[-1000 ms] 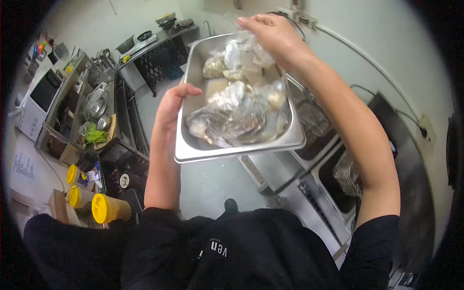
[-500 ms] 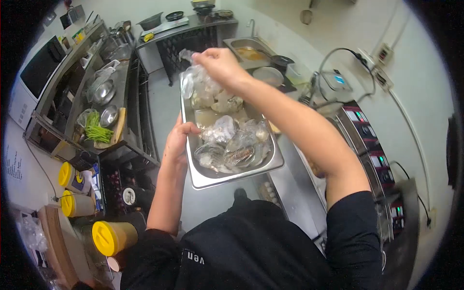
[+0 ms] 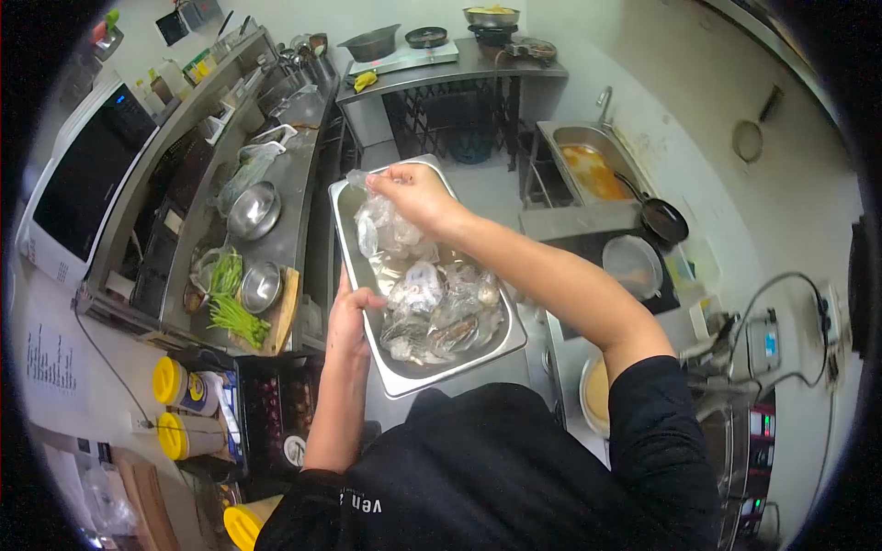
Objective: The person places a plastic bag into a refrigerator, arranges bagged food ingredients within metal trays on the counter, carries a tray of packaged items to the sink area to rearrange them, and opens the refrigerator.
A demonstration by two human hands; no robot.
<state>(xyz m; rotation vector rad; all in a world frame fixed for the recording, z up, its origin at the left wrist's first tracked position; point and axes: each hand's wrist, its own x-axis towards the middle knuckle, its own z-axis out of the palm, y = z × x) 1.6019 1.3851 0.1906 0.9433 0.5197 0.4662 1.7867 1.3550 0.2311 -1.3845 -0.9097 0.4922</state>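
A deep steel pan [image 3: 464, 375] is held out in front of my body, its long side running away from me. My left hand [image 3: 349, 321] grips its left rim, thumb over the edge. Over the far end, my right hand [image 3: 418, 195] pinches the top of a crumpled clear plastic bag [image 3: 390, 231]. More clear bags [image 3: 441, 312] lie in the nearer half, with pale and grey shell-like lumps inside. Some liquid glistens between them on the pan's floor. My right forearm crosses above the pan's right side.
At left, a steel counter carries bowls [image 3: 254, 211] and green vegetables [image 3: 237, 308] by a board. A sink [image 3: 593, 174] with orange-brown liquid stands at the back right, near a black frying pan [image 3: 663, 220]. Yellow-lidded tubs [image 3: 188, 436] stand lower left.
The view has swung, so the room sits further right and lower. My right hand has come down closer to the pan with the bag top; my left keeps its hold on the rim.
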